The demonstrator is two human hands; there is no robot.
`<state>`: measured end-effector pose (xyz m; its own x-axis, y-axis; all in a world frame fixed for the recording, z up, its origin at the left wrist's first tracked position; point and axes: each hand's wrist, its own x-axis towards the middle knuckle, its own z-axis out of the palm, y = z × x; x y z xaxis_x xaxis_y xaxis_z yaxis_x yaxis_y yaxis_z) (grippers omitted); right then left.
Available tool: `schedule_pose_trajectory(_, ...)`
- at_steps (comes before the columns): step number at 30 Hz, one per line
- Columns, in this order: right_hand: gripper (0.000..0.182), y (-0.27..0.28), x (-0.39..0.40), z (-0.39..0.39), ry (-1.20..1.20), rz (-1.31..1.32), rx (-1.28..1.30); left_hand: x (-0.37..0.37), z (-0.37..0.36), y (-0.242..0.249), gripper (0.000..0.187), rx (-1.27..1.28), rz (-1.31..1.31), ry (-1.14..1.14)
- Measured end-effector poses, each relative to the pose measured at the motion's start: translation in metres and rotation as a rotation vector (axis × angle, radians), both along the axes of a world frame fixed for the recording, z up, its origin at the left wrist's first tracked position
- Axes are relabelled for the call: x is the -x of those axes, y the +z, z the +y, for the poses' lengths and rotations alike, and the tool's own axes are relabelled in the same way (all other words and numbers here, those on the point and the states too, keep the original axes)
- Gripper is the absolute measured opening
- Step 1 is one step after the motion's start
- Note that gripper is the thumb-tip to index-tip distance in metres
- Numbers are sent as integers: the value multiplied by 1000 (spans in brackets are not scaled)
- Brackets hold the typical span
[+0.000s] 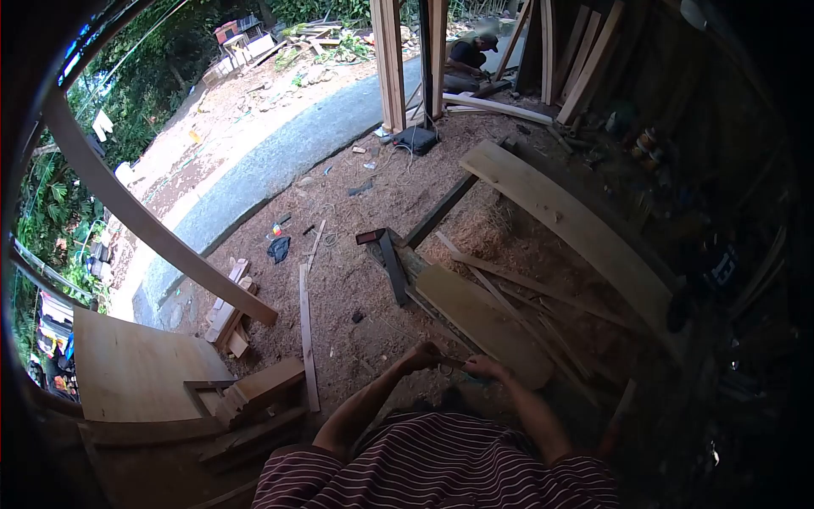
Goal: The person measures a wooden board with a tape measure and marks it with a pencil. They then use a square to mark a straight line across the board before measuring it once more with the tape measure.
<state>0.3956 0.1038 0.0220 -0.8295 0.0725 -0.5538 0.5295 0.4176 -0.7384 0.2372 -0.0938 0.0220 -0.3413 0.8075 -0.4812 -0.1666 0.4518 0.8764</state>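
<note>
In front of my striped shirt, my left hand (421,356) and my right hand (485,367) are close together with fingers closed. A small, thin, pale piece (451,362) spans the gap between them, pinched at both ends; its kind is too small to tell. Just beyond my hands, a wide wooden board (479,322) lies at a slant over the ground. A dark try square or angle-shaped tool (393,267) rests near that board's far end.
A long plank (560,208) lies to the right, with thin wood strips (517,293) beside it. Stacked timber (263,390) and a plywood sheet (140,365) are at left. Wood shavings cover the ground. Beyond upright posts (388,68), another person (468,59) crouches.
</note>
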Motion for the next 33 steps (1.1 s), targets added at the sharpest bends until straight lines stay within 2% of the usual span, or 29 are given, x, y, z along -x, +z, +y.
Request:
schedule_pose_trajectory(6, 46, -55, -16, 42, 73, -166, -149, 20, -1, -10, 38, 111, 29, 90)
schedule_pose_trajectory(10, 47, -71, -24, 56, 46, -140, -94, 36, -6, -17, 39, 145, 54, 145)
schedule_pose_trajectory(12, 52, -82, -25, 58, 70, -214, -110, 36, -9, -20, 39, 165, 64, 159)
schedule_pose_trajectory(13, 52, -85, -30, 59, 58, -216, -110, 38, -9, -20, 40, 177, 39, 144)
schedule_pose_trajectory(15, 59, -62, -26, 59, 186, -60, -184, 49, 3, -11, 40, 177, 28, 115)
schedule_pose_trajectory(18, 61, -85, -14, 50, 11, -201, -232, 58, 12, -11, 37, 131, 191, 59)
schedule_pose_trajectory(21, 57, -121, -1, 46, 20, -148, -284, 70, 25, -23, 35, 31, 83, 49)
schedule_pose_trajectory(23, 55, -66, 22, 33, -18, -262, -295, 85, 33, -42, 36, 32, 41, -34)
schedule_pose_trajectory(26, 55, -48, 58, 16, -111, -336, -283, 105, 40, -49, 34, -24, 23, -102)
schedule_pose_trajectory(29, 55, -87, 87, 1, -64, -444, -206, 129, 40, -53, 31, -62, -44, -171)
schedule_pose_trajectory(31, 55, -126, 108, -6, 101, -351, -331, 153, 29, -42, 29, -33, -89, -126)
schedule_pose_trajectory(32, 55, -111, 117, -11, 99, -368, -333, 163, 24, -48, 27, 16, -129, -62)
schedule_pose_trajectory(33, 52, -86, 126, -17, -32, -405, -387, 174, 20, -51, 27, 14, -147, -63)
